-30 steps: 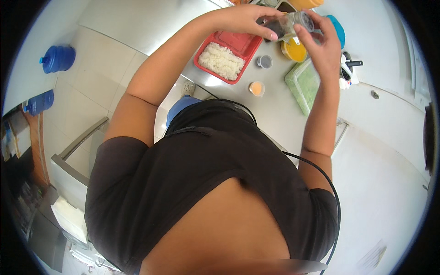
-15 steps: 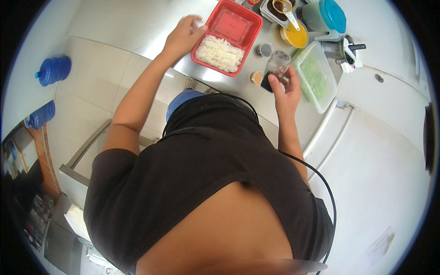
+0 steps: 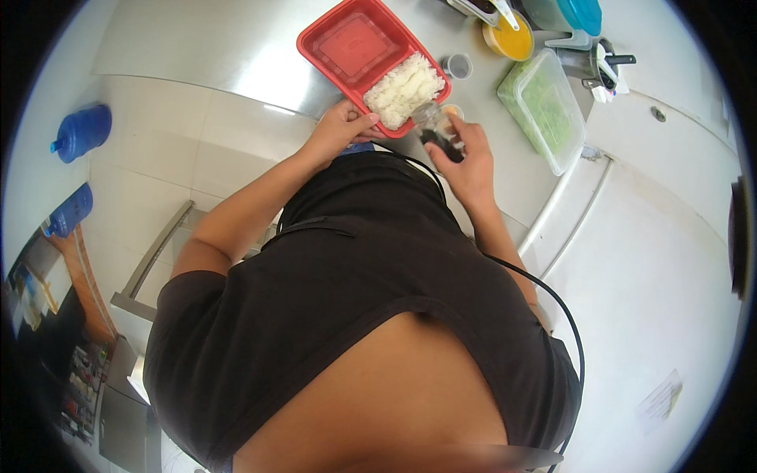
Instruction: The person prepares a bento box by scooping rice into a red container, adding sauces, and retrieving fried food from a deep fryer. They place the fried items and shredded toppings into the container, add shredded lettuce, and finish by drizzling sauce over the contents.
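Red tray (image 3: 351, 46): has turned since the earlier frame, its bare compartment swung to my left, its rice end toward my right; it sits by the near edge of the metal desk (image 3: 236, 47)
Left fingers (image 3: 361, 124): were off the tray's left side, now pinch its near rim, thumb on top, the others partly hidden from me
Right fingers (image 3: 475, 140): have carried the clear jar (image 3: 430, 117) across to the tray and are closed around its lower part
Clear jar: dark contents at the end I hold, top end pointing toward the rice at the tray's near right corner; whether it touches the rim I cannot tell
Rice (image 3: 404, 91): white, heaped in the compartment nearer me
Dark cup (image 3: 457, 66): small, just right of the tray
Orange cup (image 3: 453, 111): partly hidden behind my right fingers and the jar
Yellow tub (image 3: 509, 38): round, beyond the dark cup
Green-filled box (image 3: 544, 114): clear, rectangular, on the desk's right side, near a metal pot (image 3: 579, 65) and a blue-lidded jug (image 3: 579, 16)
Printed sheet (image 3: 661, 404): on the white panel (image 3: 623, 299) to my right, its writing too small and blurred for me to read
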The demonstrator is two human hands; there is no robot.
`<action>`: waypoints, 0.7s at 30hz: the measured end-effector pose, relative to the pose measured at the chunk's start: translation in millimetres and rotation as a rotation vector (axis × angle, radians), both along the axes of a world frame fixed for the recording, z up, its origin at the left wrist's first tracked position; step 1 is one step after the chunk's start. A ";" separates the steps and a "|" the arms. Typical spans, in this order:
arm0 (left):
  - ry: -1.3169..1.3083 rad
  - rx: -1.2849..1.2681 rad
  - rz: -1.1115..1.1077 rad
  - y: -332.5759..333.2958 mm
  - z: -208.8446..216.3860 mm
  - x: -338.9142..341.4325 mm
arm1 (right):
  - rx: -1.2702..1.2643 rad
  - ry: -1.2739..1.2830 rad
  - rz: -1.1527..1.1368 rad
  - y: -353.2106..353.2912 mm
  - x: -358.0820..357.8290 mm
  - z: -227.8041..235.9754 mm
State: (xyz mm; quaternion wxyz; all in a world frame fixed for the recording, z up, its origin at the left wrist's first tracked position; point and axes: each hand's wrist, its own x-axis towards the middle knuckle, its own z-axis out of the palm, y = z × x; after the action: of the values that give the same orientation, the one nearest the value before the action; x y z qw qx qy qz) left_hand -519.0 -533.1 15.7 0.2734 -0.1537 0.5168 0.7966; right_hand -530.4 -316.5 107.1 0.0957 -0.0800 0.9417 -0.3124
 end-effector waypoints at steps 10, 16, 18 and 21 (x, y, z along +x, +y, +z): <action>-0.023 0.070 0.041 0.1 -6.9 0.9 | 0.116 0.100 0.125 -10.3 -20.6 5.2; -0.007 0.069 0.050 -3.1 -5.4 0.0 | 0.099 0.032 0.153 -13.3 -21.2 11.6; -0.018 0.041 0.027 -3.8 -6.3 0.6 | 0.130 0.059 0.155 -12.2 -21.2 14.2; 0.015 0.035 0.025 -5.2 -8.4 -0.8 | 0.174 0.006 0.244 -10.1 -21.2 18.5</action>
State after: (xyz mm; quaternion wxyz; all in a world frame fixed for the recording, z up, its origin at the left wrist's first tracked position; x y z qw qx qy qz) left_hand -519.8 -538.3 7.3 0.2622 -0.1491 0.5029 0.8100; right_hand -551.5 -326.5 125.6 0.1369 -0.1859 0.9488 -0.2155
